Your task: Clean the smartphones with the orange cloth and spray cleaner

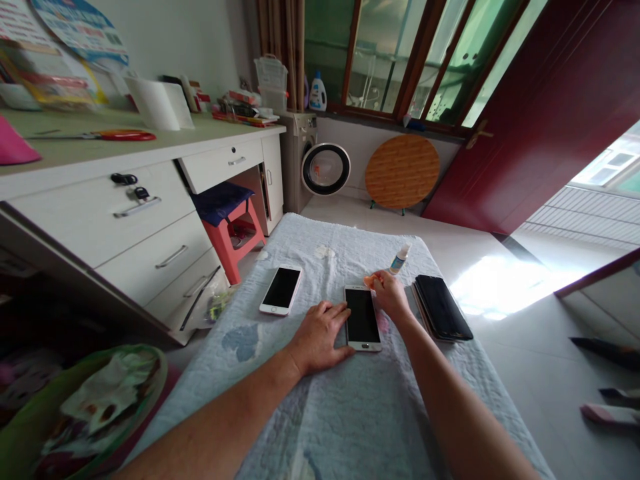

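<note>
A white-framed smartphone (pixel 363 320) lies face up, its dark screen toward me, on a cloth-covered table (pixel 320 413). My left hand (pixel 323 337) rests against its left edge with the fingers spread. At the phone's upper right corner, my right hand (pixel 391 295) pinches a small orange cloth (pixel 370 281). Just beyond that hand stands a small spray bottle (pixel 400 259) with a white top. Another white smartphone (pixel 281 291) lies to the left, screen up and dark. Over on the right is a stack of dark-screened devices (pixel 443 308).
A white desk (pixel 150 160) with drawers runs along the left, holding a paper roll (pixel 157 103) and red-handled scissors (pixel 125 135). A red stool (pixel 235 233) stands beneath it. Near left is a waste basket (pixel 163 367). A washing machine (pixel 299 130) has its round door open.
</note>
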### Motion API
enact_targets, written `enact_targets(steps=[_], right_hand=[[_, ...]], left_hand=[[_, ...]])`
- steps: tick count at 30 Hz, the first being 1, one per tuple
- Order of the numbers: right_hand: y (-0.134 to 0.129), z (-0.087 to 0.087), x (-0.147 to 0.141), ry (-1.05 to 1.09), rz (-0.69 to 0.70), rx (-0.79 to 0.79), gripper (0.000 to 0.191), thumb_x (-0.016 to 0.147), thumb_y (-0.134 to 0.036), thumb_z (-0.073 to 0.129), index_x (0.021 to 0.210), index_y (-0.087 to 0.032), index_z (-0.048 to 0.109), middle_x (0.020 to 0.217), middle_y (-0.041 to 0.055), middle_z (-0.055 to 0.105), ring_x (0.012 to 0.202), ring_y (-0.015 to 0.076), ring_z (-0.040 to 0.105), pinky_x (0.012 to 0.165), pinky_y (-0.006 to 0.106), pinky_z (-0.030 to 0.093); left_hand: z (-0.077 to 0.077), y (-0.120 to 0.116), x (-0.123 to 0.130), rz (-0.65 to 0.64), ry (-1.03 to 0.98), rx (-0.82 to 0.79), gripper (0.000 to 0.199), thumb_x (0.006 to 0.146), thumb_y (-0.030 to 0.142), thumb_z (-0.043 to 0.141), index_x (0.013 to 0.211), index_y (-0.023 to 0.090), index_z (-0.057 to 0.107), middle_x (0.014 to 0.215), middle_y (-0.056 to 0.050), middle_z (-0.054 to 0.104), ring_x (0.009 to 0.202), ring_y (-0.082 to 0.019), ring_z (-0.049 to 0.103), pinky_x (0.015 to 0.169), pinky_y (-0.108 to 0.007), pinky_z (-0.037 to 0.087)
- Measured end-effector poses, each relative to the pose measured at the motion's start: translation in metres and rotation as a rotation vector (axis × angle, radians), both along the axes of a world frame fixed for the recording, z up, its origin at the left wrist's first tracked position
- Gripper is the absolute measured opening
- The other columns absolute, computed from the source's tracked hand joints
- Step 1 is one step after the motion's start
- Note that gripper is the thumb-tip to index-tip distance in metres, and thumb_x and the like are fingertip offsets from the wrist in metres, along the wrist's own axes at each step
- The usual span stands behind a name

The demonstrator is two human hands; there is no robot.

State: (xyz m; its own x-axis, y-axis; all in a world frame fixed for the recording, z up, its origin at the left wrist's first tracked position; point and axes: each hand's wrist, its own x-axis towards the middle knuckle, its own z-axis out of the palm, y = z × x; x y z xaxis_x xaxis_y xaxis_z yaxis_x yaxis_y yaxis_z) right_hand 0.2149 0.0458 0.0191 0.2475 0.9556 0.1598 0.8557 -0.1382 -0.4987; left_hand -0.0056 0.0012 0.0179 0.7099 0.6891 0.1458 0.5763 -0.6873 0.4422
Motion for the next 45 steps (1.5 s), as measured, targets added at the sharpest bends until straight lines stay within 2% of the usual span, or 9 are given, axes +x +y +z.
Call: enact_targets(steps=[4,12,16,25,31,34,40,45], right_hand=[[0.002,0.006,-0.009,-0.142,0.037,-0.073,0.026,0.085,-0.021,0.042,0.087,-0.016,0.067,0.082,0.0081,0.070,0.076,0.0169,0.060,0.066,0.024,0.034],[0.015,0.011,-0.018,-0.177,0.155,-0.133,0.022,0.083,-0.022,0.048,0.087,-0.018,0.069,0.082,0.0066,0.071,0.078,0.0171,0.061,0.066,0.024,0.033],[0.021,0.013,-0.021,-0.175,0.231,-0.151,0.023,0.083,-0.018,0.046,0.086,-0.019,0.068,0.083,0.0051,0.071,0.080,0.0162,0.061,0.069,0.023,0.034],[0.024,0.017,-0.032,-0.166,0.379,-0.123,0.024,0.083,-0.016,0.045,0.088,-0.019,0.068,0.083,0.0049,0.071,0.082,0.0173,0.061,0.073,0.024,0.037],[0.023,0.014,-0.038,-0.108,0.519,-0.078,0.027,0.083,-0.008,0.044,0.091,-0.018,0.068,0.094,0.0029,0.071,0.087,0.0143,0.062,0.087,0.024,0.037],[0.022,0.012,-0.042,-0.068,0.585,-0.036,0.029,0.081,-0.005,0.044,0.089,-0.017,0.069,0.093,0.0030,0.071,0.086,0.0137,0.061,0.090,0.027,0.035],[0.019,0.006,-0.046,-0.162,0.468,0.058,0.032,0.083,-0.005,0.041,0.098,-0.015,0.068,0.100,0.0086,0.065,0.093,0.0169,0.053,0.090,0.029,0.035],[0.015,0.000,-0.044,-0.286,0.458,-0.039,0.029,0.088,-0.011,0.041,0.099,-0.016,0.067,0.100,0.0104,0.060,0.096,0.0194,0.049,0.092,0.031,0.033]], left_hand=[[-0.001,0.000,0.000,-0.003,-0.002,0.009,0.072,0.073,0.054,0.066,0.134,0.020,0.047,0.140,-0.008,0.047,0.120,-0.032,0.042,0.103,-0.045,0.035],[0.002,0.000,0.001,0.006,0.018,0.024,0.072,0.074,0.058,0.063,0.132,0.017,0.050,0.139,-0.009,0.048,0.116,-0.032,0.044,0.101,-0.047,0.036],[0.002,-0.001,0.001,0.007,0.024,0.023,0.072,0.074,0.057,0.064,0.132,0.016,0.050,0.140,-0.010,0.048,0.116,-0.032,0.044,0.101,-0.046,0.036],[0.000,0.000,0.001,0.004,0.038,0.042,0.071,0.074,0.055,0.064,0.132,0.016,0.049,0.140,-0.010,0.047,0.117,-0.033,0.045,0.100,-0.047,0.037],[0.002,-0.001,0.001,0.005,0.048,0.036,0.071,0.074,0.055,0.064,0.132,0.016,0.050,0.140,-0.011,0.048,0.118,-0.034,0.045,0.100,-0.048,0.037],[0.000,0.000,0.001,0.011,0.039,0.046,0.071,0.074,0.056,0.064,0.132,0.017,0.050,0.140,-0.011,0.047,0.119,-0.034,0.045,0.101,-0.048,0.037],[0.001,0.000,0.000,0.011,0.041,0.037,0.072,0.074,0.057,0.064,0.131,0.016,0.049,0.139,-0.011,0.048,0.120,-0.034,0.045,0.101,-0.048,0.036],[0.003,-0.001,0.001,0.003,0.010,0.039,0.071,0.074,0.059,0.063,0.130,0.016,0.050,0.136,-0.011,0.051,0.114,-0.032,0.047,0.099,-0.046,0.038]])
